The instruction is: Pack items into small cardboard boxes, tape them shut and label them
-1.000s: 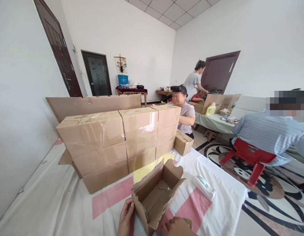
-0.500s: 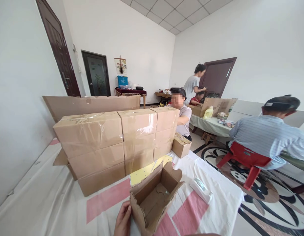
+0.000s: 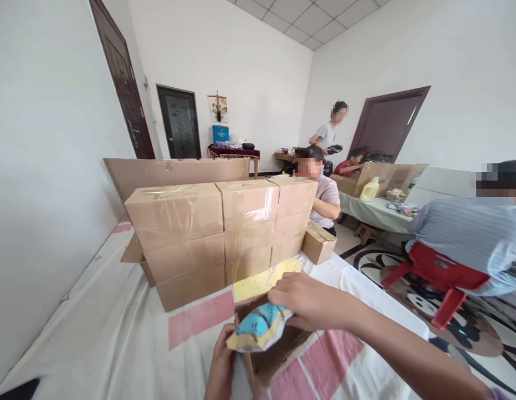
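My right hand (image 3: 302, 303) grips a blue and cream plastic packet (image 3: 260, 328) by its right end. The packet lies tilted over the opening of a small open cardboard box (image 3: 278, 358), covering part of its inside. At the box's left wall, my left hand (image 3: 222, 355) holds the cardboard, its fingertips partly hidden beneath the packet's left corner. The print on the packet is too small to read. Right behind the box stand stacked, taped cardboard boxes (image 3: 187, 222).
A single closed carton (image 3: 319, 243) stands by the table's far right edge. Behind the stack rises a large cardboard panel (image 3: 178, 169). A co-worker (image 3: 325, 197) sits across the table; another sits on a red chair (image 3: 445, 266) at right. White cloth (image 3: 116, 333) covers the table.
My right hand has come in from the right with the packet, over the open box. My left hand stays at the box's left side. My right arm now covers the white tape dispenser's spot.
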The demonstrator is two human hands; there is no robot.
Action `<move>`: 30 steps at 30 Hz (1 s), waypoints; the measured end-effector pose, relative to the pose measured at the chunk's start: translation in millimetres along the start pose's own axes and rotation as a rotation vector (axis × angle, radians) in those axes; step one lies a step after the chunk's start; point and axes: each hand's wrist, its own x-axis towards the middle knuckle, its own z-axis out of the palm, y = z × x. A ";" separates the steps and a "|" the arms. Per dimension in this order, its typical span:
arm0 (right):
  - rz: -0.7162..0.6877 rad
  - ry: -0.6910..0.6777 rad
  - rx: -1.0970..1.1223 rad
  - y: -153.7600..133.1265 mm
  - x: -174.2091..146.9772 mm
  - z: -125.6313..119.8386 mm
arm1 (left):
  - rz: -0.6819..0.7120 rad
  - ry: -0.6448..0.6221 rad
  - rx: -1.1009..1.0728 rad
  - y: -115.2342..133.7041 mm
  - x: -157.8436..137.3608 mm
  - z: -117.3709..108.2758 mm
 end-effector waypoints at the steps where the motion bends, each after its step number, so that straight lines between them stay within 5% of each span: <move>1: -0.001 -0.074 -0.037 6.0 7.8 10.9 | -0.015 -0.032 -0.011 0.1 -1.2 -1.0; 5: 0.074 -0.258 -0.022 23.1 24.3 43.8 | -0.096 -0.096 -0.061 3.1 -5.8 -0.5; 9: 0.139 -0.296 -0.065 27.4 21.4 62.8 | -0.030 -0.064 -0.011 7.8 -8.3 5.9; 17: 0.188 -0.495 -0.117 5.2 22.2 147.3 | -0.044 -0.066 0.042 6.2 -6.1 5.9; 20: 0.193 -0.496 -0.096 1.0 25.6 153.5 | -0.030 -0.088 0.040 6.7 -7.3 4.7; 25: 0.296 -0.212 0.057 -3.1 2.6 105.1 | -0.001 -0.044 0.076 13.2 -12.3 9.3; 28: 0.463 0.219 0.271 2.6 -39.9 88.3 | 0.046 -0.014 0.107 16.4 -16.0 12.0; 30: 0.675 0.589 0.357 13.5 -74.7 98.7 | 0.068 -0.013 0.113 17.1 -19.2 12.9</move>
